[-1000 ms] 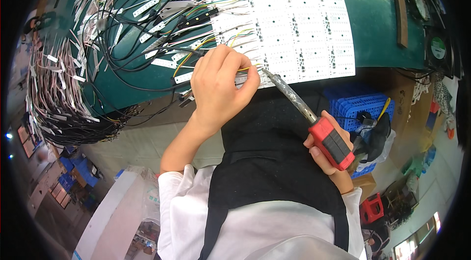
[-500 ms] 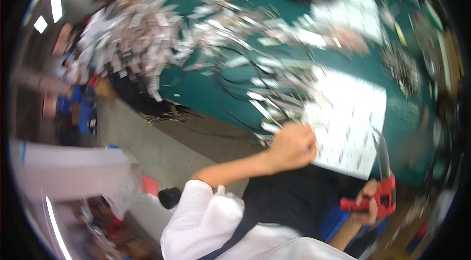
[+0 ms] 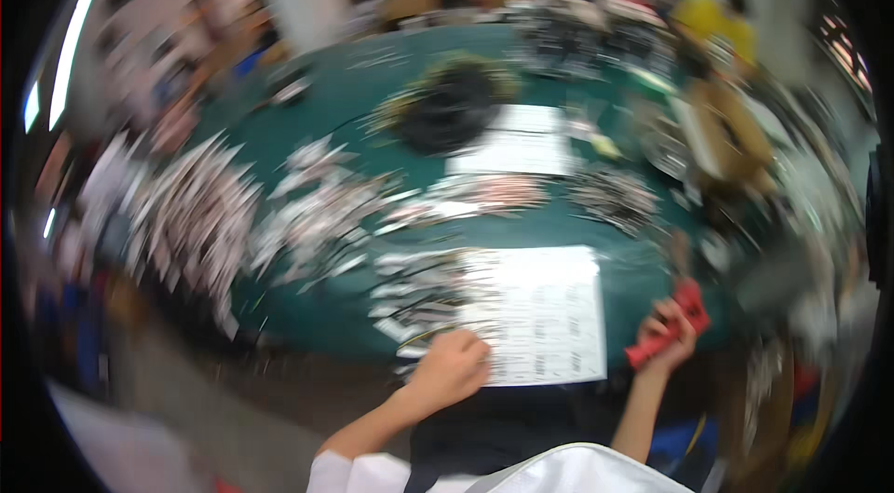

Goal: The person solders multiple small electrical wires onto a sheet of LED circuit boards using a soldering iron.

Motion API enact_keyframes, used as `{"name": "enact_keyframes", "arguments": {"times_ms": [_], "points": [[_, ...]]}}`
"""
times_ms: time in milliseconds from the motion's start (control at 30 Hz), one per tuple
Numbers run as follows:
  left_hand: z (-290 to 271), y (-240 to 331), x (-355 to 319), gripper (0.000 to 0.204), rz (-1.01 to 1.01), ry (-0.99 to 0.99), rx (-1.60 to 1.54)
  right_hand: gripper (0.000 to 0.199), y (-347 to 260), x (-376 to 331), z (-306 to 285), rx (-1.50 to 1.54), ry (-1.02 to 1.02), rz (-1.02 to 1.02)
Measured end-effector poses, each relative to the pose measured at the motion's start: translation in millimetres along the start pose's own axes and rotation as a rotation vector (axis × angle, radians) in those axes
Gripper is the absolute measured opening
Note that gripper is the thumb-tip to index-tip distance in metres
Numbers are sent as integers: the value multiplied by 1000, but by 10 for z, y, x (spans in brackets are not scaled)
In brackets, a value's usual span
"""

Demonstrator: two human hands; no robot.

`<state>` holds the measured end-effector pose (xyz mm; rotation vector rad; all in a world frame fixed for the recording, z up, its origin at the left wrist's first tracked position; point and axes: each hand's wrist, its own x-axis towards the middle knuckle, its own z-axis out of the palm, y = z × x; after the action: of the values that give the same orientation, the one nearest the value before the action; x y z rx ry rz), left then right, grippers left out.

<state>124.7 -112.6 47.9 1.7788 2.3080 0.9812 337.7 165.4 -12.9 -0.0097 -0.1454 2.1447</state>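
Observation:
A white sheet (image 3: 549, 316) printed in rows lies near the front edge of the green table. My left hand (image 3: 453, 365) rests by its lower left corner with the fingers curled closed; whatever they pinch is hidden and blurred. Just beyond that hand, a row of thin cables with white tags (image 3: 419, 297) lies along the sheet's left side. To the right of the sheet, my right hand (image 3: 666, 335) is wrapped around a red pistol-shaped tool (image 3: 690, 302), its dark front end pointing away from me. Motion blur hides the tool's finer details.
The green table (image 3: 317, 102) holds heaps of tagged pieces (image 3: 196, 214) on the left, a dark cable coil (image 3: 452, 107) and another white sheet (image 3: 517, 139) farther back. A cardboard box (image 3: 722, 135) stands at the right; a person in yellow (image 3: 712, 23) is beyond.
The view has swung up and to the right, showing more of the table's far side. My left hand stays closed at the sheet; my right hand still grips the red tool, now raised beside the sheet.

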Motion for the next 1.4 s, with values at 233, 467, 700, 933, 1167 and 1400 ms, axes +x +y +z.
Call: {"name": "enact_keyframes", "arguments": {"times_ms": [233,467,700,933,1167,1400], "points": [[-449,1545,1386,68,852,-487,-198,43,-43,-37,-65,-159,98,-76],[-54,2620,1968,74,948,-502,-370,53,132,-28,50,-77,262,-361],[-866,810,752,50,596,-514,-235,47,-73,-34,-178,-56,-1,26],[-959,-484,-996,20,-458,793,-629,49,-153,-12,-249,-224,-190,25],[-356,-848,-1690,31,-707,1372,-991,35,-61,-57,-26,-83,-152,242],[-215,-848,-1497,30,-641,1293,-1084,38,-345,125,-242,-109,-87,271]]}}
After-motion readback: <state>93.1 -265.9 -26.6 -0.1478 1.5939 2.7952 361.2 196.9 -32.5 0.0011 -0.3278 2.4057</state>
